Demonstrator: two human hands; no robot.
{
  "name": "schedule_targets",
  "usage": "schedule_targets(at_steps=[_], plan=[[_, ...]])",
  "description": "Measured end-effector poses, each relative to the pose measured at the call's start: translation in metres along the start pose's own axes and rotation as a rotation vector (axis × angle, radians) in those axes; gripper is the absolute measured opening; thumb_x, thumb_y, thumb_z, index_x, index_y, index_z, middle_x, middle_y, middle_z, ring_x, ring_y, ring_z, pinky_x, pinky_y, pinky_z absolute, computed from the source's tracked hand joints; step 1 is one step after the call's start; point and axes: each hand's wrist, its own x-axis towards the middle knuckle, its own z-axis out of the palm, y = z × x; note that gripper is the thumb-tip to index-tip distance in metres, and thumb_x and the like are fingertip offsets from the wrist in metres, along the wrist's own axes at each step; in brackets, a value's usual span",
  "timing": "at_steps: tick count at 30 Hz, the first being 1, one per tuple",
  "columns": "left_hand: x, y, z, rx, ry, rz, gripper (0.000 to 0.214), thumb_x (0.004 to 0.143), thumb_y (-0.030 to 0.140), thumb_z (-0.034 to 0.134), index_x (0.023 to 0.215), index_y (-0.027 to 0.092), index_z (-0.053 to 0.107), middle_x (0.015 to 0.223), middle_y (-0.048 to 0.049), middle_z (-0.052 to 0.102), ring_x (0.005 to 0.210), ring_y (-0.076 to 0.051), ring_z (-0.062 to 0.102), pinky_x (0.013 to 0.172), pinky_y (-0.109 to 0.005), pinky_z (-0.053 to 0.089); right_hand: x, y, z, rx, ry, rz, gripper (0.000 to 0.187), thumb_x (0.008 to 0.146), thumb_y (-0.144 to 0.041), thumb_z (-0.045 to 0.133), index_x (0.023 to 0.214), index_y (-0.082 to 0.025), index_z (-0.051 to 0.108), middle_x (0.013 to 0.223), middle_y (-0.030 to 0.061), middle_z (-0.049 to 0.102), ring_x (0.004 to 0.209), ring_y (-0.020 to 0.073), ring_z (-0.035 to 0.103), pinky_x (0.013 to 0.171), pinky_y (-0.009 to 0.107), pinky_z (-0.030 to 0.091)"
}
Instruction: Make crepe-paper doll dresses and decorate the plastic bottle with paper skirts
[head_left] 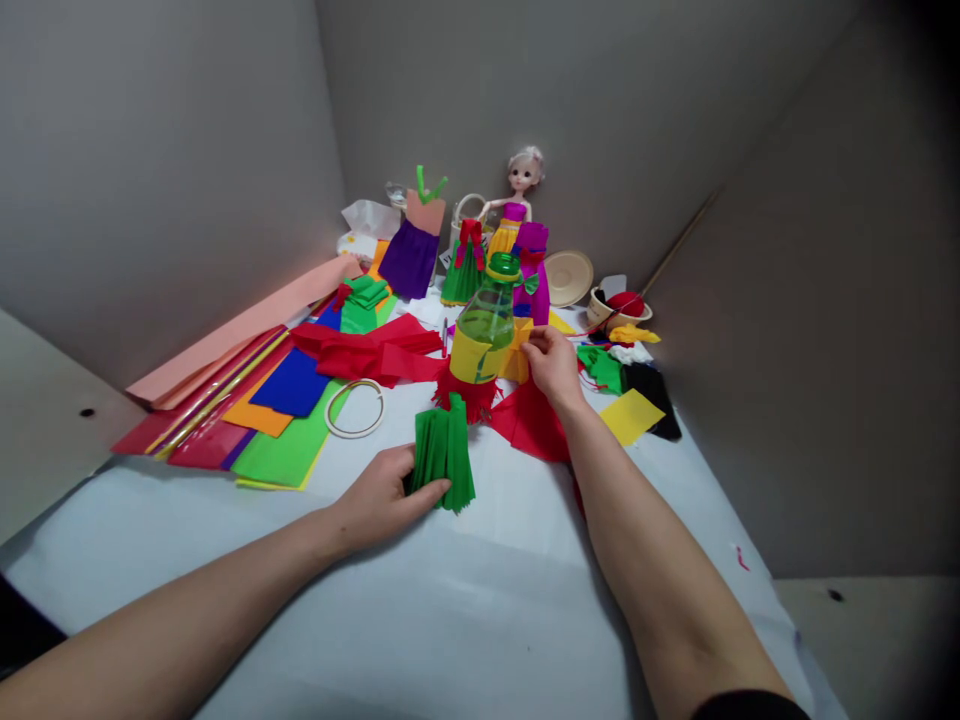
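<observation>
My left hand (pixel 379 497) grips a pleated green paper piece (pixel 444 452) lying on the white table (pixel 465 600); thumb and fingers are closed on its near end. My right hand (pixel 553 362) reaches to a green plastic bottle (pixel 487 320) that wears a yellow paper band (pixel 480 358) and a red fringed paper skirt (pixel 466 395). Its fingers pinch the yellow paper at the bottle's right side. A red paper sheet (pixel 531 420) lies under my right wrist.
Coloured paper sheets (pixel 277 400) spread at the left, with a tape ring (pixel 355 408). Paper dresses (pixel 411 255) and a doll (pixel 519 200) stand at the back corner. Bowls (pixel 619 308), a yellow square (pixel 631 415) and scraps lie at the right. Grey walls enclose the table.
</observation>
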Motion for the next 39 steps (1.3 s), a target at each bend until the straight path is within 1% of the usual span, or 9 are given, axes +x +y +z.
schedule_targets(at_steps=[7,11,15,20,23,26,30,35,39], plan=[[0.001,-0.001,0.001,-0.016,-0.002,-0.001,0.024,0.088,0.034,0.054,0.089,0.014,0.067,0.08,-0.0035,0.064,0.072,-0.016,0.058,0.068,-0.027,0.047,0.001,0.009,-0.001,-0.066,-0.011,-0.015,0.022,0.073,-0.018,0.056,0.095,-0.02,0.061,0.101,0.0068,0.073,0.096,0.0232,0.069,0.091,0.04,0.053],[0.0,0.0,0.001,-0.011,-0.005,-0.019,0.025,0.087,0.035,0.054,0.089,0.013,0.067,0.081,-0.004,0.064,0.072,-0.016,0.058,0.068,-0.028,0.047,0.0,0.011,0.0,-0.08,-0.029,-0.025,0.028,0.074,-0.017,0.054,0.101,-0.02,0.06,0.104,0.0068,0.073,0.096,0.0216,0.069,0.089,0.038,0.054],[-0.001,0.0,0.0,0.007,-0.007,-0.019,0.026,0.087,0.035,0.054,0.088,0.013,0.067,0.08,-0.0039,0.064,0.071,-0.016,0.057,0.067,-0.028,0.046,-0.002,0.011,0.001,-0.1,-0.022,-0.036,0.031,0.074,-0.018,0.055,0.105,-0.02,0.06,0.1,0.0074,0.073,0.094,0.0227,0.069,0.086,0.038,0.054],[-0.001,0.0,0.0,0.022,0.004,-0.007,0.025,0.087,0.035,0.055,0.086,0.013,0.066,0.077,-0.003,0.062,0.07,-0.015,0.056,0.065,-0.027,0.046,-0.004,0.01,-0.001,-0.126,0.016,-0.064,0.026,0.074,-0.025,0.06,0.099,-0.019,0.062,0.098,0.009,0.072,0.09,0.0228,0.068,0.083,0.037,0.053],[-0.001,0.0,0.001,0.005,-0.002,-0.007,0.025,0.087,0.035,0.055,0.086,0.013,0.065,0.077,-0.0028,0.062,0.069,-0.015,0.056,0.065,-0.027,0.046,-0.003,0.01,-0.004,-0.143,0.042,-0.069,0.02,0.074,-0.032,0.061,0.089,-0.018,0.065,0.089,0.0079,0.073,0.08,0.0216,0.066,0.078,0.036,0.051],[-0.001,0.0,0.001,-0.014,-0.01,-0.012,0.025,0.088,0.035,0.055,0.086,0.013,0.065,0.08,-0.0034,0.063,0.071,-0.016,0.058,0.067,-0.027,0.046,-0.002,0.011,-0.005,-0.146,0.072,-0.066,0.022,0.074,-0.036,0.061,0.083,-0.017,0.067,0.083,0.0071,0.072,0.075,0.0207,0.063,0.075,0.035,0.05],[-0.002,-0.001,0.001,-0.018,-0.01,-0.006,0.025,0.088,0.035,0.054,0.086,0.013,0.065,0.081,-0.004,0.064,0.072,-0.016,0.058,0.068,-0.028,0.047,0.002,0.017,-0.003,-0.118,0.097,-0.055,0.023,0.074,-0.036,0.061,0.084,-0.017,0.068,0.083,0.0073,0.073,0.075,0.0208,0.064,0.073,0.034,0.05],[-0.001,-0.001,0.001,-0.017,-0.013,-0.023,0.027,0.088,0.037,0.054,0.087,0.013,0.066,0.081,-0.005,0.065,0.073,-0.017,0.059,0.069,-0.03,0.048,0.008,0.024,0.0,-0.075,0.121,-0.03,0.023,0.072,-0.03,0.061,0.09,-0.017,0.066,0.09,0.0085,0.073,0.081,0.0217,0.068,0.077,0.035,0.052],[0.0,0.0,0.002,-0.01,-0.013,-0.042,0.028,0.087,0.037,0.054,0.086,0.012,0.067,0.082,-0.0057,0.065,0.074,-0.018,0.059,0.07,-0.031,0.048,0.01,0.028,0.0,-0.059,0.127,-0.011,0.024,0.071,-0.028,0.062,0.092,-0.017,0.065,0.09,0.0084,0.073,0.083,0.0223,0.069,0.078,0.036,0.053]])
